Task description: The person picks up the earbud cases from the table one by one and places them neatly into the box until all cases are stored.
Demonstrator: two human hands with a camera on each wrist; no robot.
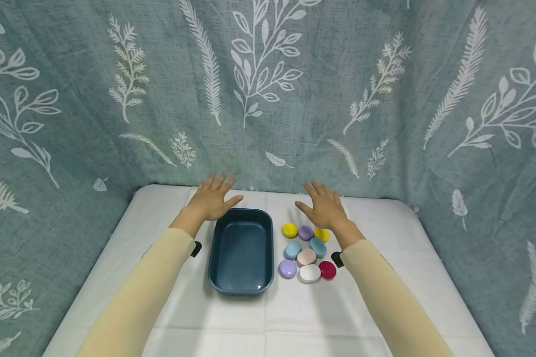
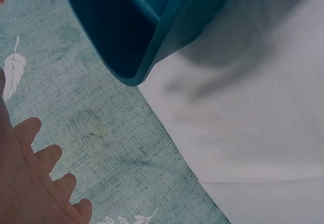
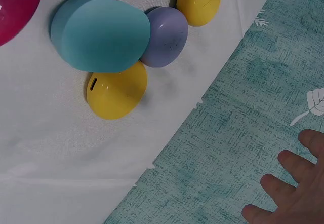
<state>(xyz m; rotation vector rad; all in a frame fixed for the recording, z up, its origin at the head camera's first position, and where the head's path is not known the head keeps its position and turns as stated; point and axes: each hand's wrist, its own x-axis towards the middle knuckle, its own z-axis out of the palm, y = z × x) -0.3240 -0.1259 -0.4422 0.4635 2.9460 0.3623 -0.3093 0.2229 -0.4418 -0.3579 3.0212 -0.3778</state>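
Fingers (image 1: 228,186) spread, tray (image 1: 241,255) near left, 9 pieces (image 1: 306,256) near right

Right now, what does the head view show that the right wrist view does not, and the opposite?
Only the head view shows the left hand, the white piece and the cream sleeves. Only the right wrist view shows a dark slot in one yellow piece. Both show the right hand, both yellow pieces and the red piece.
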